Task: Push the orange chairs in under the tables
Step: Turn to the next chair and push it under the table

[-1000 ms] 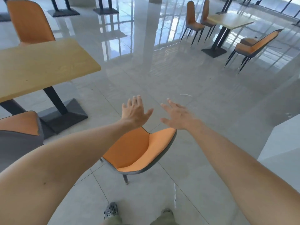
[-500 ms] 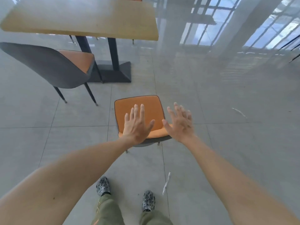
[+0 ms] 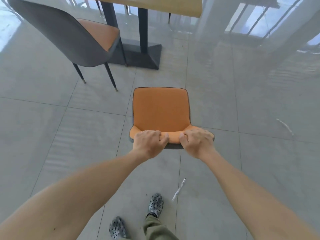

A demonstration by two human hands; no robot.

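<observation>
Gripping the top edge of the backrest, the left hand (image 3: pixel 149 141) and the right hand (image 3: pixel 197 140) are both curled tight over the near orange chair (image 3: pixel 161 110), fingers folded onto its orange front and thumbs hidden behind. This chair sits at the centre of the frame on the grey tiled floor (image 3: pixel 242 101), clear of the table (image 3: pixel 155 5); its seat and backrest face are orange with dark piping, the outer shell grey, and its legs are hidden beneath the seat. Two chairs show in all: the second chair (image 3: pixel 69 35), in the upper left, turns its grey back toward the camera, shows a slice of orange seat and two dark legs with pale tips, and stands just beside the table's dark base (image 3: pixel 142 56). One wooden table is in view, cut off by the top edge, with two dark posts. Two patterned shoes (image 3: pixel 155 204) appear at the bottom centre, and one pale scrap of litter (image 3: pixel 179 188) lies near them; a second pale streak at the right is too faint to identify.
</observation>
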